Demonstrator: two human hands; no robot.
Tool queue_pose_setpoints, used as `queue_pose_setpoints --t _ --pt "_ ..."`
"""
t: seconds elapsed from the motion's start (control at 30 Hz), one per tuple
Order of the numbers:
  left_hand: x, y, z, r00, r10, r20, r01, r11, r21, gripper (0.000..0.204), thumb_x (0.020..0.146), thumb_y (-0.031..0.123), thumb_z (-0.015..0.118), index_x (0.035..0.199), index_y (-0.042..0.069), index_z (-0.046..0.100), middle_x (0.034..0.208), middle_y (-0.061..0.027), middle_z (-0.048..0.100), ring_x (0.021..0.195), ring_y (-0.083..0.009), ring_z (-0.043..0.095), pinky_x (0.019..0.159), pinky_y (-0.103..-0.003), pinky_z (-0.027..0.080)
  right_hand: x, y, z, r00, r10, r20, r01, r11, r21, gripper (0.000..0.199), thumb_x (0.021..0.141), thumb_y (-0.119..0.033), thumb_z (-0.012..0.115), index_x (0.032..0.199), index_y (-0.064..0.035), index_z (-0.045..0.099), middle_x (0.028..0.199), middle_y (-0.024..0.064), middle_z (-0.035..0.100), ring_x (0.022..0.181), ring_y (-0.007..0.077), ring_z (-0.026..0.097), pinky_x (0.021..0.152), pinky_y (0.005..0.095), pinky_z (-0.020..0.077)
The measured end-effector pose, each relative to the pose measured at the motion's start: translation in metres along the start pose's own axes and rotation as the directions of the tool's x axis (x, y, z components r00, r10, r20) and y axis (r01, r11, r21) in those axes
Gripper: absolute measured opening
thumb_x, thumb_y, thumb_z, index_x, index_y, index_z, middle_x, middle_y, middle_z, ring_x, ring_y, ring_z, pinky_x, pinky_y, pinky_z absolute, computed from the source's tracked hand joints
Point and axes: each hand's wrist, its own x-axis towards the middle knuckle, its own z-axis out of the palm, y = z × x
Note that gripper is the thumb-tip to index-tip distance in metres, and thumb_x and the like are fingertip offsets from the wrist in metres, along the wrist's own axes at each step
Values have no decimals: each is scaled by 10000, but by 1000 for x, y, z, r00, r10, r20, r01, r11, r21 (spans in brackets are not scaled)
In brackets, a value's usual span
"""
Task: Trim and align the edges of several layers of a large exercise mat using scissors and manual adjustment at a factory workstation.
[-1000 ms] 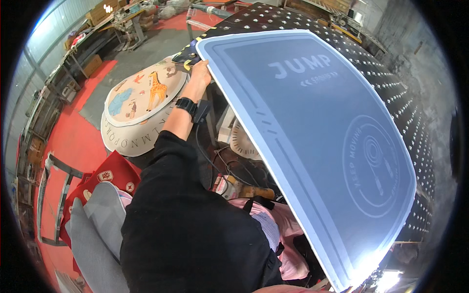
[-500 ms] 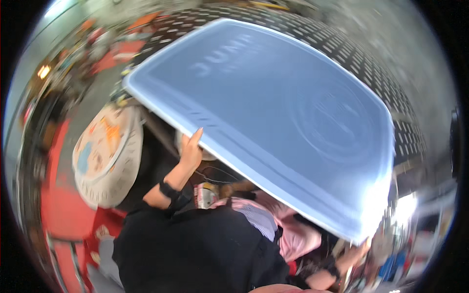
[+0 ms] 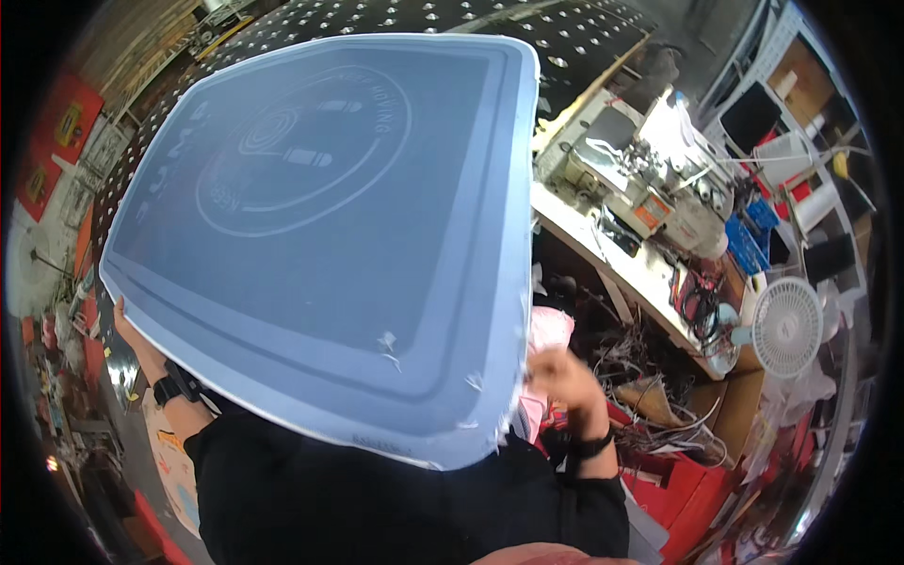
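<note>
A large blue-grey mat with rounded corners, a white edge and a raised ring pattern spreads out in front of me, covering much of the view. My left hand grips its left edge, the thumb side showing and the other fingers hidden behind the mat. Beside the right edge, close to the near right corner, is my right hand. Its fingers are bent but smeared by motion, so I cannot tell whether they pinch the edge. Loose white threads hang from that corner.
Beyond the mat lies a dark tabletop dotted with shiny spots. A lit sewing machine stands on a bench at the right, with a white fan nearby. Scraps and cords fill a cardboard box below. Pink cloth shows beside the mat.
The mat has turned and shifted left, its ring pattern now at the upper left. My right hand has come up along its right edge. The view has swung right, showing the sewing machine.
</note>
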Motion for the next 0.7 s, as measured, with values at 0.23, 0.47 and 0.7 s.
queue_pose_setpoints --t 0.23,0.47,0.7 --pt "58 -53 -80 982 -126 -141 111 988 -109 395 876 183 495 1171 -74 438 1115 -199 548 1009 -317 555 887 -420 459 127 3 -73 719 57 -693 -9 997 72 473 899 -368 480 1183 9 470 883 102 622 672 155 600 547 232 442" --pt "60 -59 -77 980 -140 -143 130 988 -83 372 895 189 491 1148 -80 449 1105 -195 545 993 -308 559 870 -391 469 214 -5 -107 543 -377 -750 -180 820 -543 508 800 -265 617 1191 14 451 866 190 601 776 261 608 691 365 483" --pt "22 -59 -53 966 -121 -228 119 993 -20 345 897 163 482 1127 -93 455 1068 -184 549 960 -282 569 813 -383 486 259 -21 -147 377 -687 -622 -413 476 -776 469 757 -205 594 1179 -24 495 1041 251 501 935 391 533 790 435 457"
